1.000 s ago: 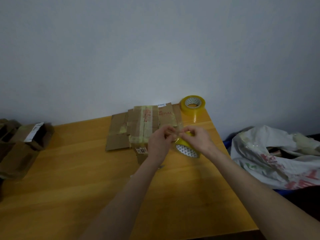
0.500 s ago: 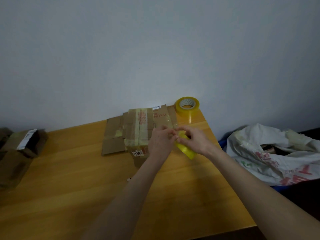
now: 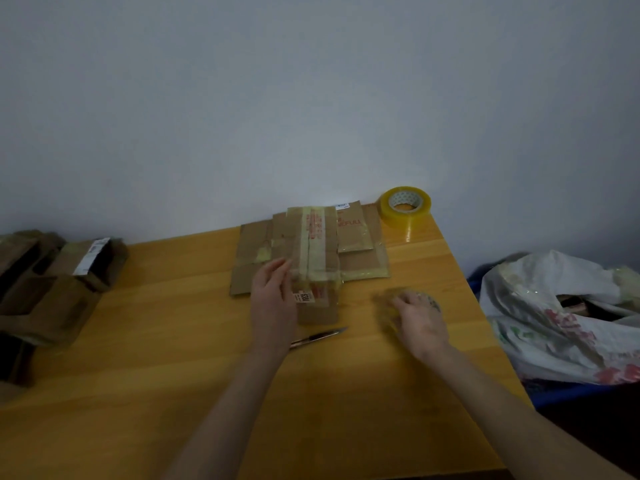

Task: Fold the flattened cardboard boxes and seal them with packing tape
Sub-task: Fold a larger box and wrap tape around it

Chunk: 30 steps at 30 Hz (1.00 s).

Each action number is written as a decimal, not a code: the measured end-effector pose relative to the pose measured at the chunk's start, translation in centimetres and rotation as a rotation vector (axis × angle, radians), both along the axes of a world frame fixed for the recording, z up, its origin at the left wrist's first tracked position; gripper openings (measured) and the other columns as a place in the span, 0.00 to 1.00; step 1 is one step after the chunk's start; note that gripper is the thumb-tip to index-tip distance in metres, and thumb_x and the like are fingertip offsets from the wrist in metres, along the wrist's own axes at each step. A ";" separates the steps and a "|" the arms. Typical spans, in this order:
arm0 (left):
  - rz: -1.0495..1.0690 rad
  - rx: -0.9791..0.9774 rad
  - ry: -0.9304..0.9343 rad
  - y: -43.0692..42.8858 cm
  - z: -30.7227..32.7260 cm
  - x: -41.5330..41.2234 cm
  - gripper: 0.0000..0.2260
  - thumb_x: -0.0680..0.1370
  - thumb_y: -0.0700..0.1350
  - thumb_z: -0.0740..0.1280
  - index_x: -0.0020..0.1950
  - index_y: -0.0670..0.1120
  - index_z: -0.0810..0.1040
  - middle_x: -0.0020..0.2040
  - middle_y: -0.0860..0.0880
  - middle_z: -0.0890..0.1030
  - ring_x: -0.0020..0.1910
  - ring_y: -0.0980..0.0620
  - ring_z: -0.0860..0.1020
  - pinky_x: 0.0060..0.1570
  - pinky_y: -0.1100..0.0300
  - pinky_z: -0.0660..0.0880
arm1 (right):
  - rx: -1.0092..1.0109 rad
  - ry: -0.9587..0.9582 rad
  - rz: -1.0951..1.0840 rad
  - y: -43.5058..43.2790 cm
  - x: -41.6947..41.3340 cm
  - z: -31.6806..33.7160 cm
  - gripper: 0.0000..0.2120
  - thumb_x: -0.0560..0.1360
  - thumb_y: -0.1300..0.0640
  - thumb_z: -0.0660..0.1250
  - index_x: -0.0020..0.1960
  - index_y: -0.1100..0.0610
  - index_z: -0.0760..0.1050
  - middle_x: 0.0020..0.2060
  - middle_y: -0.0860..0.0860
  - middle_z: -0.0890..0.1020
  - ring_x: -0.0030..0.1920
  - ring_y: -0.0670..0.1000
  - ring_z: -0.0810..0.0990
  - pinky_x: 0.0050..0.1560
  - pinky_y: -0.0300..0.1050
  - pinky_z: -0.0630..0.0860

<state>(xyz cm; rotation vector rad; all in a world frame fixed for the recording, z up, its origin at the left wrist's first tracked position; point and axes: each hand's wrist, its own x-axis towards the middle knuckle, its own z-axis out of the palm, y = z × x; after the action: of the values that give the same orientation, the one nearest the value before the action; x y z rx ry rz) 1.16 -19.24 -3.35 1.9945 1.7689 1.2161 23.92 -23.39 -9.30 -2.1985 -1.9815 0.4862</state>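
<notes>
The left hand point(image 3: 273, 299) is lying flat and slack, pinning the stack of flattened brown cardboard boxes point(image 3: 311, 251) for folding, while at 3 o'clock the right hand point(image 3: 417, 320) is cupping a blurred roll of yellowish packing tape point(image 3: 427, 301), keeping it ready.

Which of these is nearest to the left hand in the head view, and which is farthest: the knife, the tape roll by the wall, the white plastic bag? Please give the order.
From the left hand:
1. Knife: on the table, just right of the wrist.
2. Tape roll by the wall: far right corner of the table.
3. White plastic bag: off the table, to the right.
</notes>
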 end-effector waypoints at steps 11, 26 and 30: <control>-0.083 -0.267 0.022 0.8 -1.8 2.1 0.22 0.81 0.38 0.55 0.75 0.36 0.59 0.77 0.41 0.58 0.77 0.44 0.54 0.74 0.56 0.50 | 0.187 0.314 0.023 2.1 -12.0 3.8 0.28 0.84 0.54 0.51 0.79 0.59 0.42 0.78 0.51 0.39 0.73 0.50 0.64 0.61 0.43 0.74; -0.419 -0.295 0.018 3.7 -2.4 -4.5 0.26 0.78 0.32 0.63 0.75 0.40 0.59 0.60 0.45 0.78 0.54 0.53 0.76 0.54 0.77 0.70 | 0.298 0.470 0.274 5.1 -3.2 3.0 0.23 0.77 0.65 0.66 0.71 0.56 0.68 0.64 0.55 0.76 0.60 0.53 0.80 0.63 0.49 0.75; -0.358 -0.177 0.052 4.1 -2.5 -4.0 0.27 0.75 0.33 0.68 0.73 0.40 0.64 0.56 0.44 0.81 0.50 0.54 0.78 0.56 0.68 0.73 | 0.406 0.438 0.273 5.8 -3.5 2.7 0.22 0.73 0.64 0.71 0.66 0.59 0.74 0.58 0.56 0.80 0.55 0.53 0.82 0.60 0.38 0.72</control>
<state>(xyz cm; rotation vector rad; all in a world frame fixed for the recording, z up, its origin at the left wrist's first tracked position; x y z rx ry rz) -2.80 -15.13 -5.87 2.1324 1.4008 0.8722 20.42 -17.61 -6.62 -1.4489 -1.9296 0.4917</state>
